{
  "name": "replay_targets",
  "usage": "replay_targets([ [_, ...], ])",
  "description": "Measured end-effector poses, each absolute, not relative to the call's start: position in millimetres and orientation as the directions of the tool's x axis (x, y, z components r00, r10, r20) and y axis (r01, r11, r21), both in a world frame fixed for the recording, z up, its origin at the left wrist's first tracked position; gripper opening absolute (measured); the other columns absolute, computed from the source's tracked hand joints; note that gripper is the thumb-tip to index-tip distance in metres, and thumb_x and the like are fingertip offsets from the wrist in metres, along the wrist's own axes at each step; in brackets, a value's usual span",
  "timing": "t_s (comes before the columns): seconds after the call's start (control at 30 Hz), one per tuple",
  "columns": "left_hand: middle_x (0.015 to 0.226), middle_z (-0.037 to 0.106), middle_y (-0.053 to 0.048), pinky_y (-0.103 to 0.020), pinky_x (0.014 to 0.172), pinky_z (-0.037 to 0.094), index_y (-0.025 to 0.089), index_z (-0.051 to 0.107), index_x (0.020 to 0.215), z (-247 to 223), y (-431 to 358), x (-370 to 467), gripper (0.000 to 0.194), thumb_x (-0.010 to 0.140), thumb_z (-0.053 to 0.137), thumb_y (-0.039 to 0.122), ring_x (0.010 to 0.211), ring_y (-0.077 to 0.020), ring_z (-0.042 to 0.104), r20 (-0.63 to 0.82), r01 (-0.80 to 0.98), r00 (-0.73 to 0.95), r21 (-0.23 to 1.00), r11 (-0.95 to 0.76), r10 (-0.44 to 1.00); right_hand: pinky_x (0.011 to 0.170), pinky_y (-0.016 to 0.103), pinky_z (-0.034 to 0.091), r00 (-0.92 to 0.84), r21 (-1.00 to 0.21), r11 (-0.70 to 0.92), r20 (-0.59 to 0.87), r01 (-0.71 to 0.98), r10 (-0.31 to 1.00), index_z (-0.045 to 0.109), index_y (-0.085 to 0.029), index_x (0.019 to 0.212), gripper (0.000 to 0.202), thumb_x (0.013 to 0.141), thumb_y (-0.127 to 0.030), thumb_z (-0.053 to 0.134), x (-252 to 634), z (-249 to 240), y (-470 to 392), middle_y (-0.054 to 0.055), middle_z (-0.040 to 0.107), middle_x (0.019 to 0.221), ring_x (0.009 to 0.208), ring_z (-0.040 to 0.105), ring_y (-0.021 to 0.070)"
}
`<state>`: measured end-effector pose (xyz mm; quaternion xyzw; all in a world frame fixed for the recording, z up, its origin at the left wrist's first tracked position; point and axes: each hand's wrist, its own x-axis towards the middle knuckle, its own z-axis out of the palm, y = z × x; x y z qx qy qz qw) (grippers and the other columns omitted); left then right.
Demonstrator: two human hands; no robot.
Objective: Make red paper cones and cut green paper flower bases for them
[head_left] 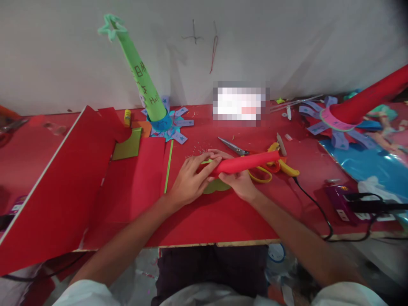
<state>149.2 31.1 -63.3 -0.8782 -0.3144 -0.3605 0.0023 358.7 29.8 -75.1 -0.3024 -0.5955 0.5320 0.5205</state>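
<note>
A narrow red paper tube (250,162) lies nearly level above the middle of the red table, its far end pointing right. My left hand (193,176) is closed round its left end, fingers curled over the top. From below and behind, my right hand (238,180) grips the same tube near its middle; some of its fingers are hidden behind the paper. Under my hands shows a green paper shape with a rounded edge (216,186). Silver scissors (234,146) with yellow and orange handles lie just behind the tube, partly covered by it.
A green paper cone (143,80) stands at back left, a red cone (369,100) at back right. Left are a red folded board (60,187) and glue stick (127,118). A yellow glue gun (288,168), its cord and a purple box (341,204) lie right.
</note>
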Motion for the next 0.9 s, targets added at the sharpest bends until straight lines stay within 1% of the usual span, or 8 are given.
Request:
replay_targets([
  [0.1, 0.135, 0.073, -0.018, -0.043, 0.103, 0.054, 0.020, 0.055, 0.160, -60, 39, 139, 0.050, 0.116, 0.045, 0.041, 0.121, -0.0307, 0.071, 0.592, 0.703, 0.428, 0.256, -0.663, 0.683, 0.122, 0.057, 0.054, -0.146, -0.931, 0.247, 0.293, -0.268, 0.945, 0.072, -0.032, 0.126, 0.048, 0.093, -0.065, 0.079, 365, -68, 34, 0.010, 0.075, 0.138, 0.139, 0.067, 0.0335],
  [0.27, 0.082, 0.075, -0.006, -0.039, 0.082, 0.054, 0.014, 0.055, 0.159, -55, 56, 120, 0.071, 0.108, 0.056, 0.064, 0.081, -0.0285, 0.074, 0.195, 0.920, 0.230, 0.275, -0.278, 0.953, 0.103, 0.053, 0.063, -0.027, -0.913, 0.214, 0.238, -0.348, 0.971, 0.067, -0.032, 0.124, 0.050, 0.101, -0.075, 0.058, 379, -54, 38, 0.009, 0.077, 0.109, 0.116, 0.075, 0.0318],
  [0.33, 0.084, 0.075, -0.005, -0.034, 0.074, 0.050, 0.016, 0.050, 0.163, -60, 61, 118, 0.075, 0.103, 0.067, 0.059, 0.080, -0.0262, 0.073, 0.091, 0.911, 0.221, 0.335, -0.239, 0.971, 0.100, 0.052, 0.064, 0.012, -0.914, 0.245, 0.254, -0.322, 0.967, 0.065, -0.033, 0.127, 0.053, 0.098, -0.077, 0.060, 381, -54, 38, 0.008, 0.075, 0.106, 0.113, 0.075, 0.0317],
  [0.4, 0.090, 0.076, -0.003, -0.030, 0.069, 0.047, 0.019, 0.048, 0.163, -68, 65, 119, 0.075, 0.098, 0.076, 0.043, 0.079, -0.0216, 0.071, 0.043, 0.845, 0.257, 0.475, -0.246, 0.965, 0.099, 0.051, 0.064, 0.019, -0.914, 0.288, 0.295, -0.285, 0.955, 0.063, -0.034, 0.134, 0.056, 0.095, -0.074, 0.068, 379, -57, 37, 0.007, 0.073, 0.107, 0.109, 0.074, 0.0310],
  [0.5, 0.092, 0.075, 0.001, -0.026, 0.067, 0.047, 0.023, 0.051, 0.158, -81, 68, 123, 0.069, 0.093, 0.072, 0.022, 0.073, -0.0149, 0.066, 0.051, 0.689, 0.283, 0.683, -0.241, 0.958, 0.096, 0.049, 0.063, -0.054, -0.931, 0.318, 0.332, -0.179, 0.942, 0.059, -0.034, 0.142, 0.060, 0.094, -0.066, 0.077, 373, -64, 32, 0.006, 0.072, 0.108, 0.102, 0.073, 0.0281],
  [0.6, 0.089, 0.073, 0.001, -0.024, 0.067, 0.049, 0.022, 0.058, 0.152, -91, 72, 123, 0.060, 0.093, 0.066, 0.019, 0.072, -0.0131, 0.065, 0.104, 0.560, 0.258, 0.794, -0.236, 0.961, 0.094, 0.047, 0.063, -0.195, -0.967, 0.251, 0.255, -0.047, 0.947, 0.058, -0.032, 0.143, 0.061, 0.094, -0.062, 0.079, 371, -69, 31, 0.008, 0.074, 0.116, 0.102, 0.072, 0.0274],
  [0.8, 0.115, 0.081, -0.008, -0.031, 0.083, 0.057, 0.022, 0.078, 0.122, -95, 83, 112, 0.031, 0.094, 0.066, 0.020, 0.090, -0.0178, 0.072, 0.203, 0.571, 0.260, 0.756, -0.320, 0.944, 0.099, 0.053, 0.063, -0.334, -0.980, 0.167, 0.121, 0.112, 0.935, 0.068, -0.027, 0.124, 0.048, 0.091, -0.060, 0.081, 383, -74, 42, 0.011, 0.077, 0.121, 0.109, 0.073, 0.0313],
  [0.9, 0.114, 0.082, -0.008, -0.032, 0.085, 0.058, 0.021, 0.079, 0.124, -97, 85, 111, 0.032, 0.095, 0.065, 0.019, 0.091, -0.0191, 0.072, 0.206, 0.611, 0.293, 0.711, -0.348, 0.934, 0.103, 0.052, 0.061, -0.293, -0.985, 0.159, 0.133, 0.068, 0.947, 0.067, -0.028, 0.128, 0.052, 0.089, -0.058, 0.084, 386, -73, 44, 0.011, 0.077, 0.126, 0.116, 0.073, 0.0318],
])
